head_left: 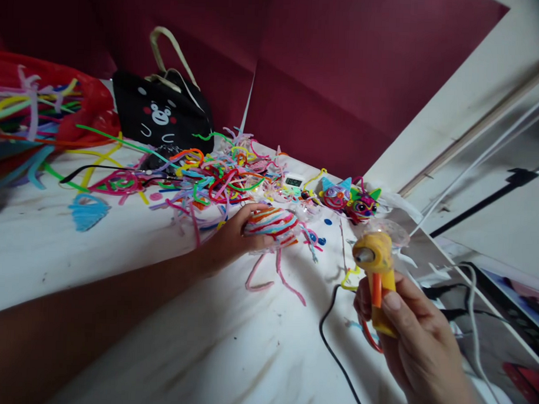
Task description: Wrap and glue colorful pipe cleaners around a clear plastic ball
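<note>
Head view: near the centre, my left hand (237, 229) pinches the striped piece (277, 224) by its nine-o'clock end; it looks light, soft and crushable, best held gently there. At four o'clock, my right hand (417, 334) grips the hard-looking glue gun (379, 253) by its handle.

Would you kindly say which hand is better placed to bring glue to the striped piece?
Probably the right hand: it grips the yellow glue gun, while the left hand is occupied holding the striped piece.
</note>
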Demonstrator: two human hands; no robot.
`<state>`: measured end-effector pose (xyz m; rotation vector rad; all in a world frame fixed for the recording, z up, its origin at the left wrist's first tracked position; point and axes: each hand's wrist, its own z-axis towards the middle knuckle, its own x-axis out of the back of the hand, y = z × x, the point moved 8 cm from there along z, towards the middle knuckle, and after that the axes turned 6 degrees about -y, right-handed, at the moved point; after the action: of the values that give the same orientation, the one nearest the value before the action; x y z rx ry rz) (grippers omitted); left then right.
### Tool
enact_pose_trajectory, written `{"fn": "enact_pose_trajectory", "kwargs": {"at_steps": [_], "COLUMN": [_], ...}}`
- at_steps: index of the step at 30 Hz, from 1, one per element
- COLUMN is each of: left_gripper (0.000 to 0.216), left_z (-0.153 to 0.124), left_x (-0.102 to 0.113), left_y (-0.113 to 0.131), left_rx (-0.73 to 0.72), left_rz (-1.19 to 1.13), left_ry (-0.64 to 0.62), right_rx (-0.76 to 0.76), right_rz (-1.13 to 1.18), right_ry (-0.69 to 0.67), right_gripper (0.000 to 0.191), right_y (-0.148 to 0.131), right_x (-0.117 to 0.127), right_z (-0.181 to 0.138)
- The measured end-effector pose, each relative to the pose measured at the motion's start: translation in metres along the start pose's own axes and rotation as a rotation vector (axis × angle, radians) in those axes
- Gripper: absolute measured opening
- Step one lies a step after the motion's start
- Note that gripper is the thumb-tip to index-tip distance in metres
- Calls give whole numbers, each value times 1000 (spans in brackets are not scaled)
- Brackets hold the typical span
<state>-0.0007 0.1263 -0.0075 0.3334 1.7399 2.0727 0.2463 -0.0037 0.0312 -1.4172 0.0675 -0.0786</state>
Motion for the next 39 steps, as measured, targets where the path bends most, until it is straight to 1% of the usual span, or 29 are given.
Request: {"fn": "enact_pose_trajectory", "kwargs": {"at_steps": [3, 7, 12, 15, 18, 20, 21, 24, 27, 30, 34, 36, 39], "left_gripper": [73, 73, 72, 73, 72, 72, 73, 73, 71, 71, 72, 73, 74], "left_z": [0, 0, 0, 0, 0, 0, 0, -1, -2, -2, -2, -2, -3], "left_x": [0, 0, -2, -4, -6, -6, -6, -6, -7, -7, -9, -9, -7], "left_y": [-1, -1, 1, 2, 4, 4, 3, 3, 4, 4, 3, 2, 2], "left_rx": [-1, -17, -39, -58, -86, -86, -85, -85, -106, -115, -120, -123, -128], "left_rz": [35, 55, 61, 72, 87, 96, 102, 118, 133, 163, 173, 189, 242], "left_ry": [0, -4, -11, -26, -35, -37, -34, -45, -70, -68, -84, -84, -64], "right_rx": [8, 12, 67, 103, 126, 154, 173, 225, 243, 264, 246, 256, 320], "right_rz": [24, 12, -108, -197, -353, -441, -458, -467, -529, -599, -590, -588, -589], "right_ry": [2, 34, 88, 127, 65, 29, 37, 75, 33, 2, -48, -40, 11], "right_gripper": [25, 36, 30, 22, 18, 20, 23, 30, 29, 30, 29, 29, 23], "right_y": [5, 14, 13, 11, 11, 9, 7, 1, 0, 3, 10, 10, 4], "right_x": [2, 4, 3, 7, 5, 2, 1, -4, -10, -9, -8, -10, -16], "right_z": [-1, -1, -2, -3, -2, -2, -2, -6, -7, -8, -7, -7, -10]}}
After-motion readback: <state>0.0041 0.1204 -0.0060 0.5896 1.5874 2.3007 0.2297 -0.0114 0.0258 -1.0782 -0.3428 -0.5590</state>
